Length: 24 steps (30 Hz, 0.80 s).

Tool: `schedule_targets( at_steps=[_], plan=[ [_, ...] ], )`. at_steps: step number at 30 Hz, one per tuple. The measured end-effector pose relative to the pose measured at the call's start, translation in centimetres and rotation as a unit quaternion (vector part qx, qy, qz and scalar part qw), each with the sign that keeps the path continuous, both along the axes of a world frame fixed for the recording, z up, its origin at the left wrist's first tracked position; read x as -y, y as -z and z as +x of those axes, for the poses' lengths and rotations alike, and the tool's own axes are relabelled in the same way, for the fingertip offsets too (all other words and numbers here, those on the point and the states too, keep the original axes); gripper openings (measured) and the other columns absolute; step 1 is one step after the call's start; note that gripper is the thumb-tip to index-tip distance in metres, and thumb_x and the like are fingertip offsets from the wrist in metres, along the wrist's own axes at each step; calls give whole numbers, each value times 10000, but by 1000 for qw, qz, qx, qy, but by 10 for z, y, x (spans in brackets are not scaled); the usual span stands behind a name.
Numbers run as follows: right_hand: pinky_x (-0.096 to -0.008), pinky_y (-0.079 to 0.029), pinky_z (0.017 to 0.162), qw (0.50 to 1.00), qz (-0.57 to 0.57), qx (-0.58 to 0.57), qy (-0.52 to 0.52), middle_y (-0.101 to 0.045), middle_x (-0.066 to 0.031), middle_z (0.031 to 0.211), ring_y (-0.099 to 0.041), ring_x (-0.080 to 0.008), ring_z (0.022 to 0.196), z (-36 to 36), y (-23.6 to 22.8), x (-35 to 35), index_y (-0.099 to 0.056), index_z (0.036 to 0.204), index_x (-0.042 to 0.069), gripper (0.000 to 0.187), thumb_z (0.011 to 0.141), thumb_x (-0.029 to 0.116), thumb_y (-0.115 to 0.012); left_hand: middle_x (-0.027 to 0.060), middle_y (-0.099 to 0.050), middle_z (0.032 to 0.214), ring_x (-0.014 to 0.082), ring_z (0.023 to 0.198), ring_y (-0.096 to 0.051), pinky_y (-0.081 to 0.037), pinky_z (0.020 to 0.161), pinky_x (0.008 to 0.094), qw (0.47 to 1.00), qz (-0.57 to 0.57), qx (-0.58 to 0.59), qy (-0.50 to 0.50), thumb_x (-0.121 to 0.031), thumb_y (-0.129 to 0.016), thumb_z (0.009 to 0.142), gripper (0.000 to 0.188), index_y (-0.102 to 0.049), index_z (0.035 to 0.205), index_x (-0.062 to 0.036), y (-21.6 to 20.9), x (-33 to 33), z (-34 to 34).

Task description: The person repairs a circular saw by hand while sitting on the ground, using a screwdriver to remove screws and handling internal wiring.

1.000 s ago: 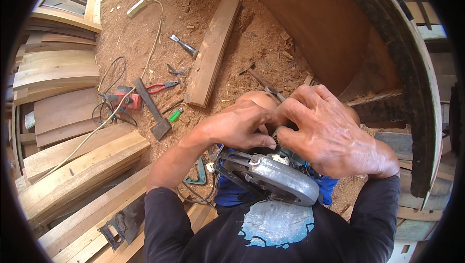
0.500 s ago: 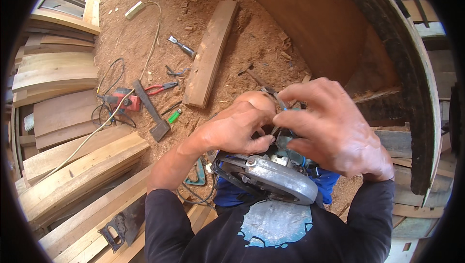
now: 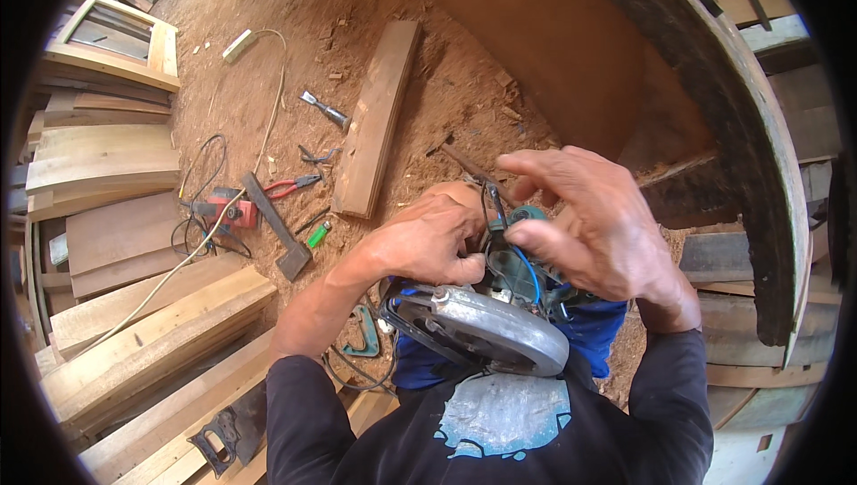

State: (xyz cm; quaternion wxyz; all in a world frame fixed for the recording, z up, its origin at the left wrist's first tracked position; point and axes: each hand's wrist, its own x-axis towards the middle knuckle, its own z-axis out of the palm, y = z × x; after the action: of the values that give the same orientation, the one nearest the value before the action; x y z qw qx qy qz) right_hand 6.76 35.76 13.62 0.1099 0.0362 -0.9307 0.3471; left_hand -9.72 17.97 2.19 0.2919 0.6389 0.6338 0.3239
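Curved boards (image 3: 116, 240) crowd the left — then sawdust (image 3: 210, 101) carpets the floor, a red power tool (image 3: 237, 210) lying there. Left hand (image 3: 433, 240) curls by the circular saw (image 3: 504, 333) in the lap (image 3: 596, 329); can't tell whether it grips. A blue wire (image 3: 528, 273) rises, right hand (image 3: 594, 226) beside it — thumb and fingers apart. A dark curved beam (image 3: 732, 128) bounds the right.
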Motion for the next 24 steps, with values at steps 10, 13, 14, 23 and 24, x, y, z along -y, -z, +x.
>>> schedule_targets(
  at_steps=[10,13,14,23,24],
  plan=[
    [-435,-532,791,1000,5,-14,2,-754,-172,1063,-673,-325,867,7,8,6,-709,1262,-49,432,851,53,-797,185,-673,941,382,929,-658,-536,823,495,996,40,76,-22,-190,-774,775,404,-696,1123,2,13,4,-2],
    [-450,-508,798,1000,0,1,19,-727,-143,983,-657,-317,860,20,8,6,-697,1286,-14,399,913,109,-767,206,-658,1029,381,963,-657,-589,814,481,995,75,69,2,-159,-796,796,434,-681,1176,17,18,2,-3],
    [-450,-508,798,1000,1,2,21,-727,-143,983,-657,-317,860,25,7,6,-697,1286,-14,399,913,109,-767,204,-651,1041,366,969,-664,-618,811,453,994,63,88,-11,-135,-801,801,429,-668,1178,21,15,2,-2],
    [-444,-488,792,994,-2,23,108,-673,-88,887,-624,-295,851,48,19,15,-693,1219,12,349,897,105,-790,111,-674,1074,216,926,-699,-602,878,389,986,-8,157,-47,-9,-787,849,475,-549,1259,-28,14,8,0],
    [-443,-491,788,993,-11,17,112,-676,-88,886,-626,-295,852,50,21,16,-694,1216,13,346,896,101,-791,111,-672,1070,208,930,-698,-601,885,381,988,17,149,-39,-5,-804,857,465,-543,1241,-33,14,8,-1]
  ],
)
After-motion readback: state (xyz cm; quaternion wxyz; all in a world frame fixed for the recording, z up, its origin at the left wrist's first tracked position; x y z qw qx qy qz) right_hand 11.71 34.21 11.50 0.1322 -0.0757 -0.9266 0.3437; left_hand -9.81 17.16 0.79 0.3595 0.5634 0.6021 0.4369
